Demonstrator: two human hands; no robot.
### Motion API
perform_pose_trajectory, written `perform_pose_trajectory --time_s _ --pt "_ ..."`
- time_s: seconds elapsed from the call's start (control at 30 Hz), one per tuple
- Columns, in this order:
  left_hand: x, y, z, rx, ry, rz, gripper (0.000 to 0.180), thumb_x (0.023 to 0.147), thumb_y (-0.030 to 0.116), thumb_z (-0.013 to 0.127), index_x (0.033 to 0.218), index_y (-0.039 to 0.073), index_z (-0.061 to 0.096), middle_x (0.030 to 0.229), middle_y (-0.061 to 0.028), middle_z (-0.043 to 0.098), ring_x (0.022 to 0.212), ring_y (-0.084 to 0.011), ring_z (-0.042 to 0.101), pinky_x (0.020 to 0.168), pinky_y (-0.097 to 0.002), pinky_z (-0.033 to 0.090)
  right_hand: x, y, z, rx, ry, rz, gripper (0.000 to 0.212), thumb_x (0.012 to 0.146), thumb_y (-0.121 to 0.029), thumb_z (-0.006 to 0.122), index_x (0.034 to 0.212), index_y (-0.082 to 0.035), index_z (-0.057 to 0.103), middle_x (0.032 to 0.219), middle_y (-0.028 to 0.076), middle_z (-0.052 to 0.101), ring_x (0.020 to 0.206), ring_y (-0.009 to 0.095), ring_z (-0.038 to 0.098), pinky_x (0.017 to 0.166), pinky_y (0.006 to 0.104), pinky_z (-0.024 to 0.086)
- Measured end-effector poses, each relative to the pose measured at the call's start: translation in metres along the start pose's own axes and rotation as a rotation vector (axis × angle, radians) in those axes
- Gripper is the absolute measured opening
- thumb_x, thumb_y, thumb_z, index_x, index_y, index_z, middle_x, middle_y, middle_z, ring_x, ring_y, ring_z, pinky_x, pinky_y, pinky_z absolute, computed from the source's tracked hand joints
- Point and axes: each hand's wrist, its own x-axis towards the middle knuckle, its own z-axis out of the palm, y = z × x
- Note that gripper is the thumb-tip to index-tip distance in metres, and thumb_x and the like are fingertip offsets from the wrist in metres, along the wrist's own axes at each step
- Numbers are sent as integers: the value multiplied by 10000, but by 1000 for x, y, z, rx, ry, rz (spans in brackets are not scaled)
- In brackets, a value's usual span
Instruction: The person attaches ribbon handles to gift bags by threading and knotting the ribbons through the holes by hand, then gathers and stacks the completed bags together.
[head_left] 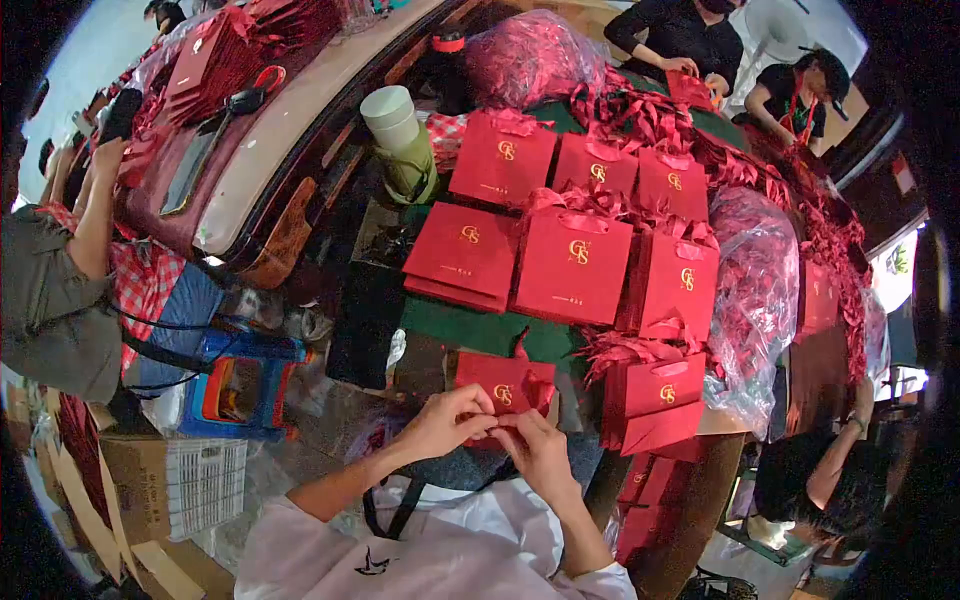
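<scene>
One left hand (450, 420), one right hand (540, 455) — at one red bag (498, 372)

At the left hand (445, 425) and the right hand (540, 455), one bag (500, 376) is found — behind it, on the table (480, 330), more bags (575, 265) are arranged in two rows. A stack of bags (662, 400) is placed at its right. To the left of the rows, a cup (390, 110) is kept; a wrapped bundle (750, 290) is located to their right, another bundle (535, 60) behind them.

Red bag (478, 371) partly hidden by left hand (447, 422), grey sleeve (55, 310) cut off
</scene>
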Motion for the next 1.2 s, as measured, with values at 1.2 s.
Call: perform_pose_trajectory --time_s 1.2 --pt "30 15 -13 805 387 452 118 851 37 603 933 37 519 849 -136 600 825 -373 584 723 -466 480 38 12 49 -110 340 80 159 825 -134 718 797 -30 601 723 134 618 648 309 620 581 408 485"
